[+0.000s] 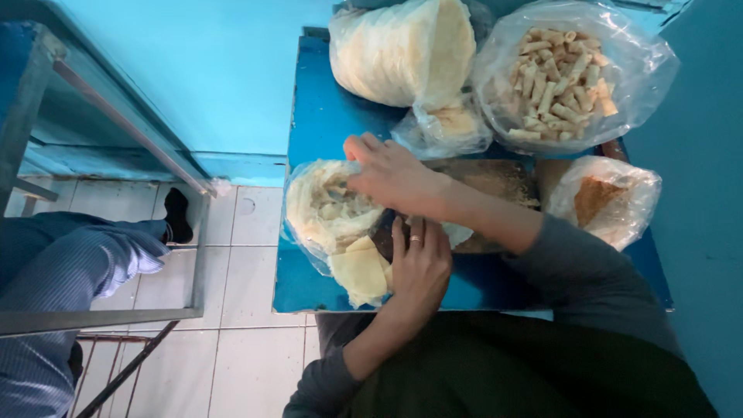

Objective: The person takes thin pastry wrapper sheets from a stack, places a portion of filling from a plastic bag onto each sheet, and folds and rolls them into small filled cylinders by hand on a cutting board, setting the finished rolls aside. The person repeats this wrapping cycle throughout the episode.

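wrappers (pixel 329 209) left, rolls bag (pixel 569 73) behind

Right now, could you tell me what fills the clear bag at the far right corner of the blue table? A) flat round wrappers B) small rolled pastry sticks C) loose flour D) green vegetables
B: the clear bag at the far right corner of the blue table is full of small pale rolled sticks, unlike the stack of flat wrappers bagged beside it.

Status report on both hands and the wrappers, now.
Right hand reaching into bag of wrappers. Left hand pressing one thin wrapper sheet flat on blue table. Bag of rolls behind, clear of hands.
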A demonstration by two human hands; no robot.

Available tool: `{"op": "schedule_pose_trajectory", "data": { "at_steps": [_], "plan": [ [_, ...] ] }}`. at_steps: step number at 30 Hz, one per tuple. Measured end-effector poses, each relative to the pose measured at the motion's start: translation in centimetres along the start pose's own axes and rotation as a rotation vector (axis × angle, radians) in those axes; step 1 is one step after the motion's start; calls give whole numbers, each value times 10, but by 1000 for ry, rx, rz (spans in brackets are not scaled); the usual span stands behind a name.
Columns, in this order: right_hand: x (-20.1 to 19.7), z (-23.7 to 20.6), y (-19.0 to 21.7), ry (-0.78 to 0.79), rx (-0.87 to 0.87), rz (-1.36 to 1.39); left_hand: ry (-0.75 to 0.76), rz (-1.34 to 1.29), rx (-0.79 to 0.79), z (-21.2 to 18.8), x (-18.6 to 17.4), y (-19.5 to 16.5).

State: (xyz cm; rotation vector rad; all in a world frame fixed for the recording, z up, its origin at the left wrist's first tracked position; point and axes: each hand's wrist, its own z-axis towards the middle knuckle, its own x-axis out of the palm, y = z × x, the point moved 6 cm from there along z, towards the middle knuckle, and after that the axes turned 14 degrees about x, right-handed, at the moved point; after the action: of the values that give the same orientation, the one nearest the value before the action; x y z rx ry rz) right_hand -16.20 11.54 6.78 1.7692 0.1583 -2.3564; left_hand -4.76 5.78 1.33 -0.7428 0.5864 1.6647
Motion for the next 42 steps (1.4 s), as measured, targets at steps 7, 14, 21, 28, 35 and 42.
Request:
{"op": "schedule_pose_trajectory", "data": {
  "at_steps": [7, 14, 21, 28, 35, 42],
  "plan": [
    [14, 5, -4, 209, 63, 277, 52, -19, 7, 1, -2, 1],
    [17, 5, -12, 389, 144, 542, 51, -21, 0, 2, -5, 2],
    [-44, -75, -57, 355, 232, 697, 79, -52, -61, 1, 8, 4],
    [-50, -146, -69, 8, 274, 46, 122, -32, -75, 7, 23, 2],
    [-39, -164, -61, 75, 141, -325, 103, -97, -78, 13, 25, 1],
    [-37, -134, -81, 40, 172, -333, 114, -82, -63, 18, 17, -3]
  ]
}}
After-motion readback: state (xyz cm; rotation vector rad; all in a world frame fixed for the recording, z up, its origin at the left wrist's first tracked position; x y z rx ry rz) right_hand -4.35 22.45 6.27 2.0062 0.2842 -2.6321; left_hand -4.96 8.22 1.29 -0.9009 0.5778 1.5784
